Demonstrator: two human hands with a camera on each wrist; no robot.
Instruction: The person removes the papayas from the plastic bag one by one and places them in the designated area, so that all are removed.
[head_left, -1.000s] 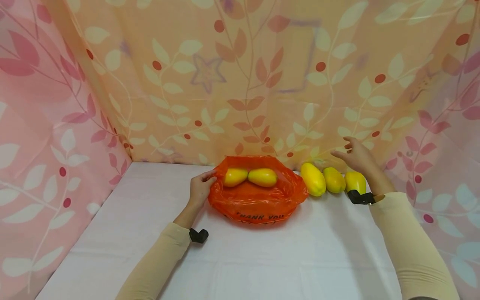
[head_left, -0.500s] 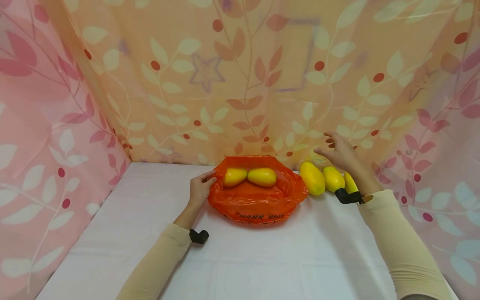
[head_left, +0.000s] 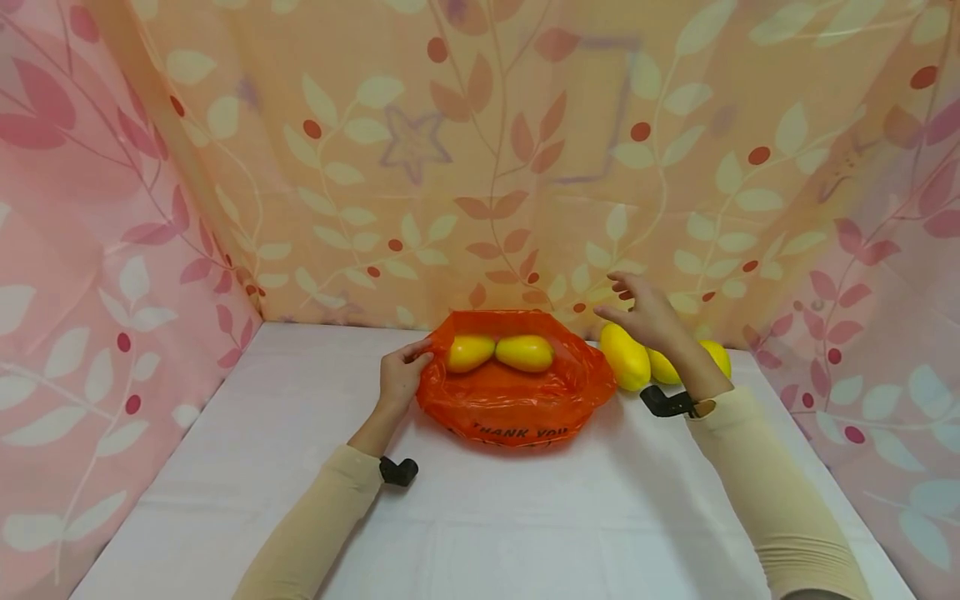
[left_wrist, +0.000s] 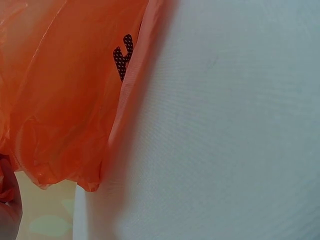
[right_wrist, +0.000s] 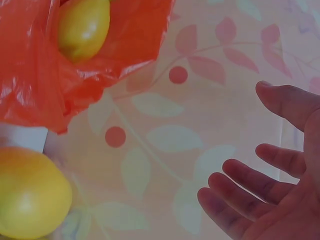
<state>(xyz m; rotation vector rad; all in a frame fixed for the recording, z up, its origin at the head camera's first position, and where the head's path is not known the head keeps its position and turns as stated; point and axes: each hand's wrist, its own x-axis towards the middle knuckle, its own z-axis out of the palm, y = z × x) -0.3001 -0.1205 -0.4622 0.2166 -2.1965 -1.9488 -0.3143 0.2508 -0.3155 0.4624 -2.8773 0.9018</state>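
In the head view an orange plastic bag [head_left: 517, 408] printed THANK YOU lies with its mouth spread on the table. Two yellow mangoes [head_left: 525, 354] sit end to end inside it. My left hand [head_left: 400, 382] pinches the bag's left rim between thumb and fingers; the left wrist view catches only part of that hand [left_wrist: 10, 205]. Fingers apart and holding nothing, my right hand [head_left: 647, 312] hovers just above and behind the row of mangoes right of the bag. Nearest to it is the leftmost mango [head_left: 626, 358]. The right wrist view shows its palm and spread fingers [right_wrist: 242, 192].
Two more mangoes, a middle one [head_left: 664, 368] and a right one [head_left: 717, 358], stand in the row, partly behind my right forearm. The white-covered table [head_left: 525, 533] meets a floral cloth backdrop [head_left: 480, 167] directly behind the bag and fruit.
My right hand has moved left along the row, from above the rightmost mango to above the leftmost, uncovering the right one. The left hand and the bag have stayed put.
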